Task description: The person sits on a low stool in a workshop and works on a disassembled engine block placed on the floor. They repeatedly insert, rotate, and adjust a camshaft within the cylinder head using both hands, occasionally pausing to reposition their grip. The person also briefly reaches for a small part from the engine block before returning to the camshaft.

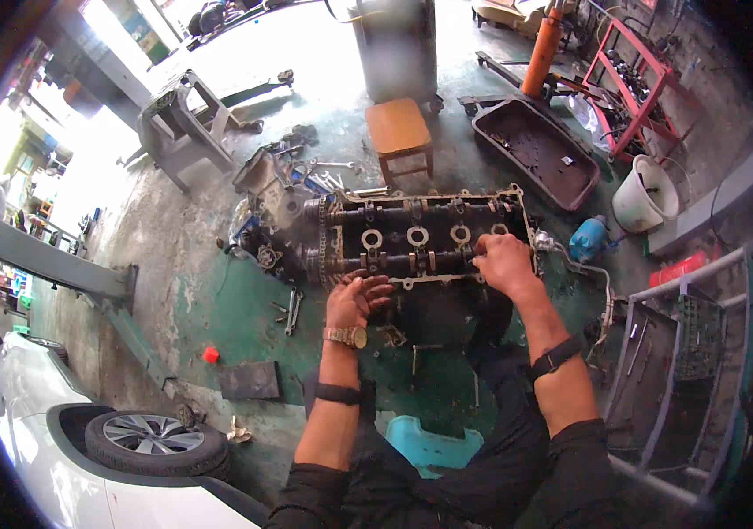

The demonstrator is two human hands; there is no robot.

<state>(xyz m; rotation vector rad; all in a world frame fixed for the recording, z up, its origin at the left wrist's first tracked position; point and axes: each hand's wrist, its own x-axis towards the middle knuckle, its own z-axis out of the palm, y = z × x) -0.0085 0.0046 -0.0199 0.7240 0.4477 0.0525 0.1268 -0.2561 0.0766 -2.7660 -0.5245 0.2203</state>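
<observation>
An engine cylinder head (438, 220) lies lengthwise before me, its top uncovered and its inside dark with oil. Two camshafts run along it, and round spark plug openings (417, 236) line its middle. At its left end a timing chain (312, 234) can be made out. My left hand (359, 298), below a wristwatch (346, 337), is at the near left edge with its fingers stretched out and nothing in them. Over the near right part of the head, my right hand (509, 263) has its fingers bent together; anything between the fingertips is too small to tell.
Wrenches (292, 310) lie on the green floor left of the engine, with greasy parts behind them. A wooden stool (398, 128) stands beyond. A black drip tray (535, 154), white bucket (645, 196) and metal rack (659, 379) are to the right; a white car (50, 441) is at lower left.
</observation>
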